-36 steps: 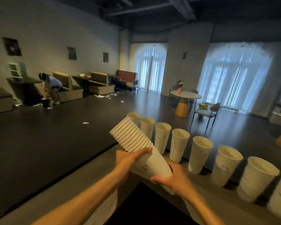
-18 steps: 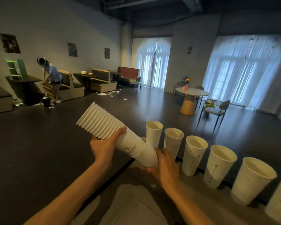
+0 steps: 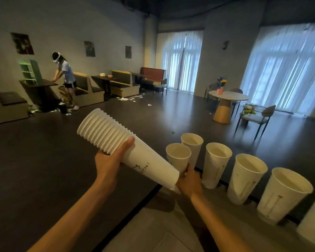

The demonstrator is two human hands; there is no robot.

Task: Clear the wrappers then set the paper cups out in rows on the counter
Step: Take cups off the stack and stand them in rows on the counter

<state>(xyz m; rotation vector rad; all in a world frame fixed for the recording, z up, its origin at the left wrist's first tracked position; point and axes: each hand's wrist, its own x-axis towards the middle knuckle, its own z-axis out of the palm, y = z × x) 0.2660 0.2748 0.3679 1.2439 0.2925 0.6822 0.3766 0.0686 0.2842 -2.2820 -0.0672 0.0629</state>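
White ribbed-rim cup stack, tilted, left hand gripping

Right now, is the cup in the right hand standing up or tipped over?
Upright. The cup shows its open mouth on top, with the right hand holding it low down.

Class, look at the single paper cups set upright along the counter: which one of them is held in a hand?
The leftmost single cup: the right hand grips its lower part, just beside the stack held by the left hand. The other cups stand untouched.
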